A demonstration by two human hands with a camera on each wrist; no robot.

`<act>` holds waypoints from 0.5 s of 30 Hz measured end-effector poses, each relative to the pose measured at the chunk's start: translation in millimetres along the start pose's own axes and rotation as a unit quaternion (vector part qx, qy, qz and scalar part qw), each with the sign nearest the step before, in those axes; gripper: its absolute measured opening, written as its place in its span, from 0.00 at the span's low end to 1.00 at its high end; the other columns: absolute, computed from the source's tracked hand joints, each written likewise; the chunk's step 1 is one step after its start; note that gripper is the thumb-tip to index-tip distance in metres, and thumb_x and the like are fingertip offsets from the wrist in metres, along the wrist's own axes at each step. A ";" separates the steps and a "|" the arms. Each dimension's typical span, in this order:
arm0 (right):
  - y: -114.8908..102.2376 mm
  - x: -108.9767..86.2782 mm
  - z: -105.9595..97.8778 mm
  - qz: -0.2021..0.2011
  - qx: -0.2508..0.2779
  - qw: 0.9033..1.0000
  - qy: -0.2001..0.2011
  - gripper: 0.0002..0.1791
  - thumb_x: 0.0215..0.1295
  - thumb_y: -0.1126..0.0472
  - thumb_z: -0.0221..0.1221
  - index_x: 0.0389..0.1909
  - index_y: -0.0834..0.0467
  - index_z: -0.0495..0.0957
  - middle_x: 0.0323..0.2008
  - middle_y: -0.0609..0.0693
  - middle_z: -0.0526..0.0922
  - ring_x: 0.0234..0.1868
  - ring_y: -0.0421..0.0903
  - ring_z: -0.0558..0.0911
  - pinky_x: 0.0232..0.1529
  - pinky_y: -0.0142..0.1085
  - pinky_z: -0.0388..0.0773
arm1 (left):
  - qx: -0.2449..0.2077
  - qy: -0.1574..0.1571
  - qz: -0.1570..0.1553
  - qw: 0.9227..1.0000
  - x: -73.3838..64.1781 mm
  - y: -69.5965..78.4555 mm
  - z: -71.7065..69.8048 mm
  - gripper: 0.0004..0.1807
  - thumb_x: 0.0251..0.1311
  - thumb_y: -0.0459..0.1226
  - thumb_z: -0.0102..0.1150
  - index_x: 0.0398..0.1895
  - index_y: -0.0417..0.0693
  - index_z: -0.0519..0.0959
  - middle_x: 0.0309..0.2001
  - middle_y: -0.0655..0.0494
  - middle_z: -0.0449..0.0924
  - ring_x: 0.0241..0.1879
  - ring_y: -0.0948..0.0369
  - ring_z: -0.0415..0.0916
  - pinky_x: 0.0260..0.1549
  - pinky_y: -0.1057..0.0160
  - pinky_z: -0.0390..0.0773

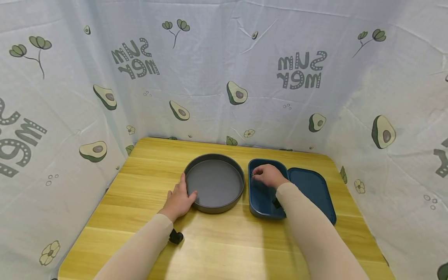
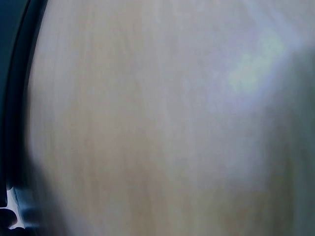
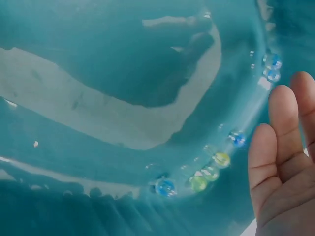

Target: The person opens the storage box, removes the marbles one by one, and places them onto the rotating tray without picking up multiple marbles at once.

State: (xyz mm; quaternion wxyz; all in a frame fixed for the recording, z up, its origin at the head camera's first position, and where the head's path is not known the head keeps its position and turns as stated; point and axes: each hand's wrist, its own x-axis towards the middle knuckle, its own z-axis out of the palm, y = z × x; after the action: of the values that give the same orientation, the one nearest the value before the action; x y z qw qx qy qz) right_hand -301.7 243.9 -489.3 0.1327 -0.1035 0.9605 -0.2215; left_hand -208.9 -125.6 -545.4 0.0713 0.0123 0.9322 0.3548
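Note:
A round grey pan (image 1: pixel 214 182) stands on the table. My left hand (image 1: pixel 179 198) rests at its left side, fairly straight fingers along the outer wall and thumb over the rim. To the right is a blue rectangular box (image 1: pixel 260 204), and my right hand (image 1: pixel 268 175) reaches inside it near the left wall, thumb and index fingertips close together. Small see-through balls lie along the box's inner edge in the right wrist view, among them a blue ball (image 3: pixel 165 187) and a yellow ball (image 3: pixel 222 159). I cannot tell whether the right fingertips hold one.
A blue lid (image 1: pixel 311 190) lies against the box's right side. Beneath everything is a wooden table (image 1: pixel 217 245). A printed cloth (image 1: pixel 210 70) hangs around the back and sides. The left wrist view shows mostly tabletop, with a dark edge at left.

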 end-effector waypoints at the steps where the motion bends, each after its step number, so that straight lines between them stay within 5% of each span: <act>1: -1.0 -0.5 -1.3 0.000 0.004 1.000 0.004 0.13 0.74 0.56 0.64 0.53 0.57 0.87 0.52 0.54 0.89 0.51 0.52 0.86 0.56 0.51 0.83 | 0.001 -0.001 0.000 1.000 0.2 -0.3 -0.2 0.53 0.76 0.54 0.53 0.87 0.47 0.30 0.84 0.35 0.50 0.83 0.37 0.49 0.77 0.25 0.40; 15: -33.1 -0.9 -2.6 -0.038 0.027 0.999 0.022 0.12 0.74 0.55 0.64 0.52 0.56 0.88 0.48 0.52 0.89 0.50 0.50 0.85 0.55 0.49 0.83 | 0.000 -0.001 0.002 1.000 1.4 -1.9 0.6 0.53 0.76 0.55 0.53 0.87 0.47 0.31 0.84 0.35 0.50 0.83 0.36 0.49 0.77 0.26 0.41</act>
State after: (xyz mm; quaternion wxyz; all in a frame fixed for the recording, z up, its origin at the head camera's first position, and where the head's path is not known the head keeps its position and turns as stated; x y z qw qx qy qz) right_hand -297.0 216.1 -472.0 0.1063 -0.1313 0.9523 -0.2541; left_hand -210.2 -126.4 -547.3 0.0712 0.0143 0.9321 0.3548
